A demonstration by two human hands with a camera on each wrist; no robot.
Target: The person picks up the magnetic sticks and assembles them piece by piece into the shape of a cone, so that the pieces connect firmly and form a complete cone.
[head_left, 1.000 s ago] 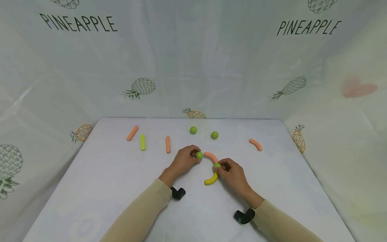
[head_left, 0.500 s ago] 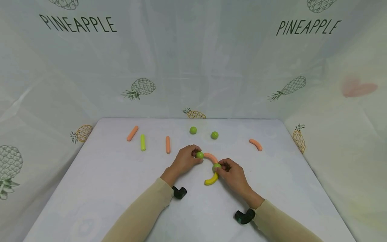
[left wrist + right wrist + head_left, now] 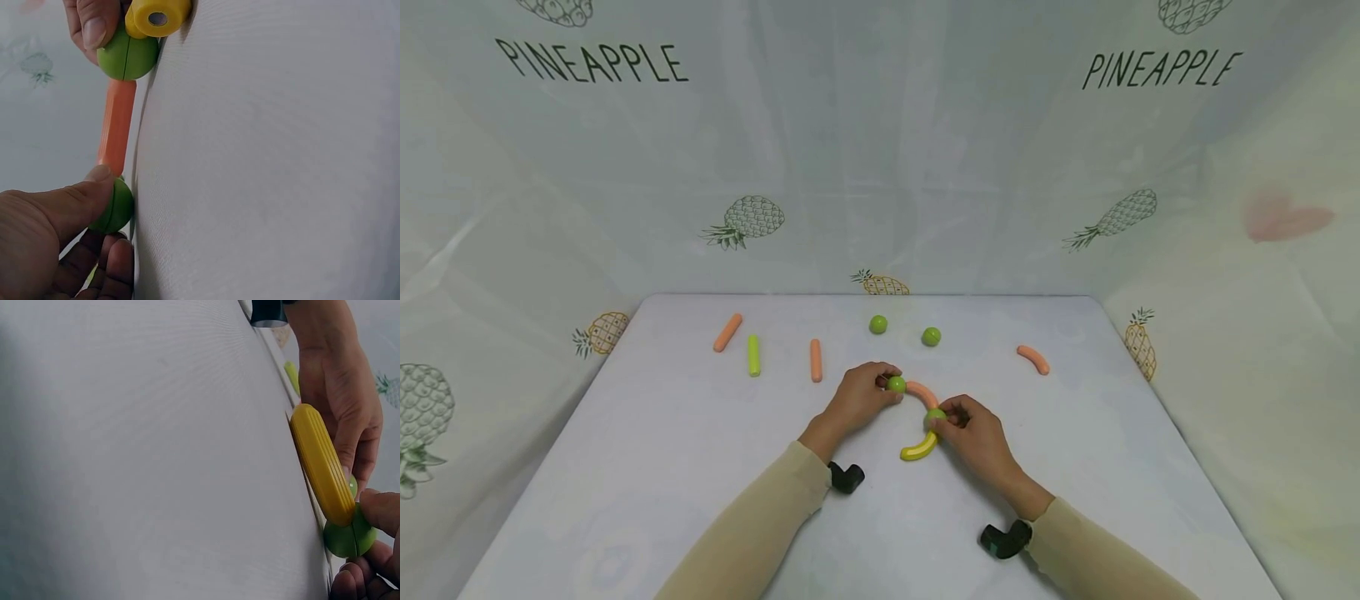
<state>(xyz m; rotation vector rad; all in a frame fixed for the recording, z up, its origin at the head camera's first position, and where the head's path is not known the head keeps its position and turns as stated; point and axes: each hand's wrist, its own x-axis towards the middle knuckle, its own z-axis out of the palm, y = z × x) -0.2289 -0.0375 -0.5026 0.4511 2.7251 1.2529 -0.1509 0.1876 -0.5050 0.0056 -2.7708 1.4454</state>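
Note:
Near the middle of the table, my left hand (image 3: pixel 859 398) pinches a green ball (image 3: pixel 897 384) between thumb and fingers. That ball touches one end of an orange curved rod (image 3: pixel 922 393). At the rod's other end sits a second green ball (image 3: pixel 935 418), pinched by my right hand (image 3: pixel 976 435). A yellow curved rod (image 3: pixel 917 452) meets this second ball and bends toward the lower left. In the left wrist view the yellow rod (image 3: pixel 159 15) shows a round metallic spot in its end. The right wrist view shows its ridged side, with the right hand's ball (image 3: pixel 350 536) below it.
Two loose green balls (image 3: pixel 878 324) lie toward the back. On the left are two straight orange rods (image 3: pixel 816 361) and a straight yellow-green rod (image 3: pixel 754 356). Another curved orange rod (image 3: pixel 1033 360) lies at the right. A pineapple-print curtain (image 3: pixel 880 167) stands behind the table (image 3: pixel 662 467).
My left hand has moved slightly right, bringing its green ball against the orange curved rod. The right hand's ball has shifted slightly left, and the yellow rod's free end has swung left.

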